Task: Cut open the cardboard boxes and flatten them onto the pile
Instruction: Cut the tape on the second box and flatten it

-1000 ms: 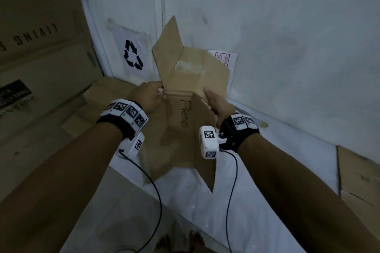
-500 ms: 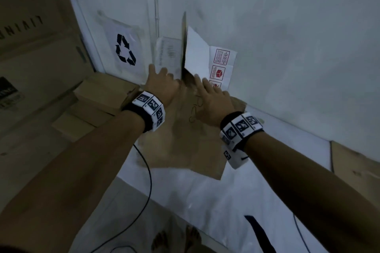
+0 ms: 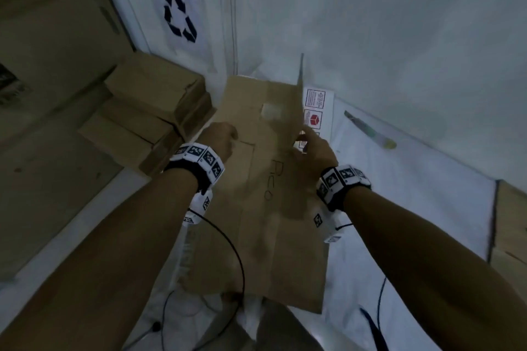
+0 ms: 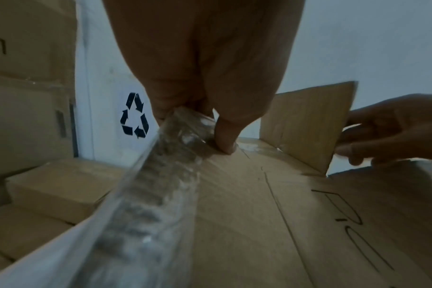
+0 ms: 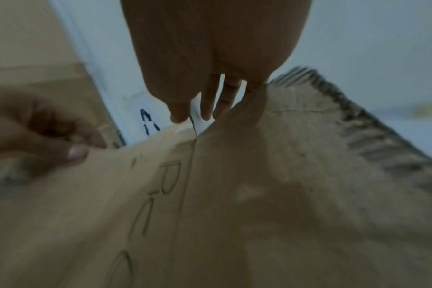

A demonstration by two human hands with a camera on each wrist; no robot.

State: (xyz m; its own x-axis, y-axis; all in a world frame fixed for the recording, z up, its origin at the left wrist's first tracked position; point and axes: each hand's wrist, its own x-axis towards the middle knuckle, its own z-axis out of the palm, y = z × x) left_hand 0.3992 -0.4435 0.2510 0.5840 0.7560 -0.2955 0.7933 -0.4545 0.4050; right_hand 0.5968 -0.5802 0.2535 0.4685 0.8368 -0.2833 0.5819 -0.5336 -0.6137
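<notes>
From the head view, the flattened box [image 3: 268, 194], marked with handwritten letters, lies spread on the white floor sheet [image 3: 413, 208] in the corner, just right of the cardboard pile [image 3: 148, 117] that sits below the recycling sign [image 3: 179, 17]. The left hand [image 3: 218, 141] grips the box's left edge and the right hand [image 3: 315, 148] holds its right edge by an upright flap [image 3: 299, 100]. A cutter-like tool [image 3: 368, 131] lies by the wall, to the right of the box.

In the left wrist view, the left hand [image 4: 210, 81] pinches the taped edge of the box [image 4: 271, 214], thumb on top, fingers curled under.

In the right wrist view, blurred, the right hand [image 5: 210, 68] clasps the box [image 5: 234, 214] at a fold, fingers behind and thumb in front.

Cutting looks finished; flattening is under way. The next move probably calls for folding that flap down, then carrying the sheet left onto the pile.
</notes>
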